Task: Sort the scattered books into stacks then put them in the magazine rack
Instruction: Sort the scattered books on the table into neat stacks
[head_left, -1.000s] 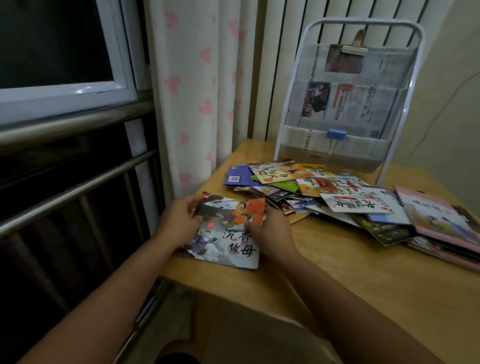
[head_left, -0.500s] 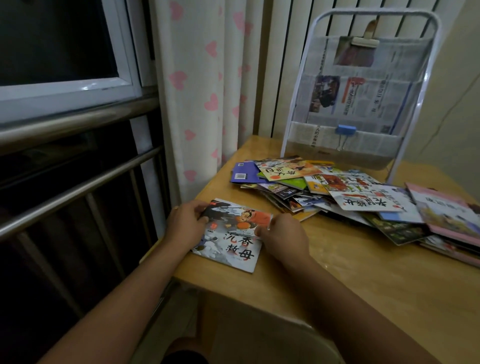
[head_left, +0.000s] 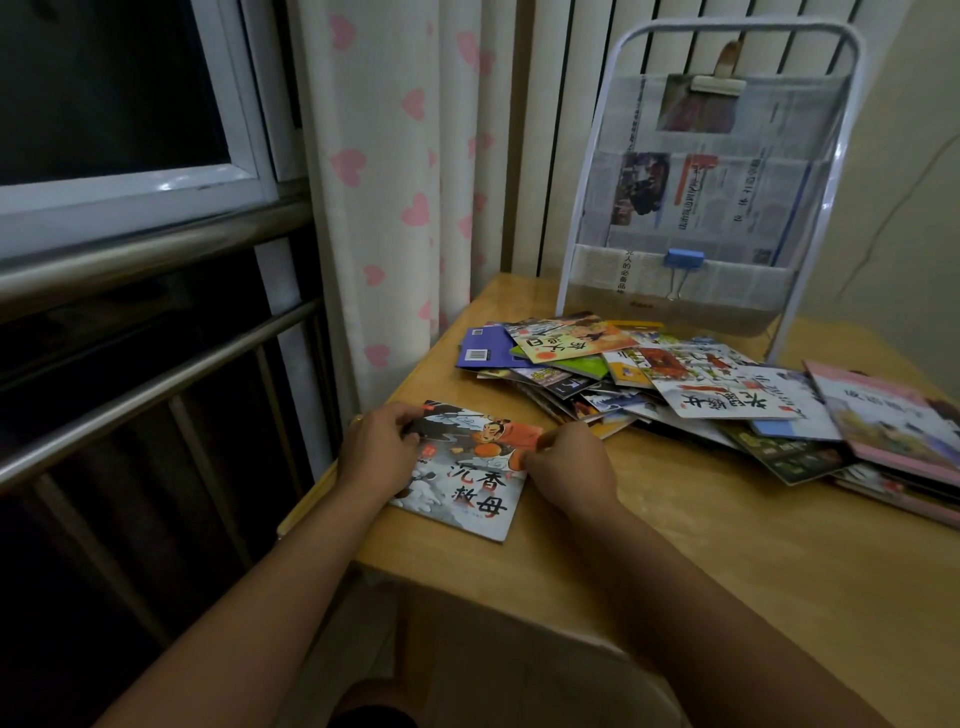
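A thin picture book (head_left: 470, 475) with a grey and orange cover lies flat at the near left corner of the wooden table (head_left: 701, 545). My left hand (head_left: 376, 449) grips its left edge and my right hand (head_left: 569, 467) pinches its right edge near the top. Behind it, a loose pile of scattered books (head_left: 649, 379) spreads toward the right, ending in pink-covered books (head_left: 888, 421). The white-framed magazine rack (head_left: 711, 192) stands upright at the table's back, with newspapers in its clear pockets.
A blue binder clip (head_left: 683, 265) hangs on the rack's lower pocket and a clip holds a photo at its top. A heart-print curtain (head_left: 400, 171) hangs left of the table. Metal window rails (head_left: 156, 374) run along the left side.
The view has shifted slightly downward. The book now lies flatter on the table, with both hands still at its edges.
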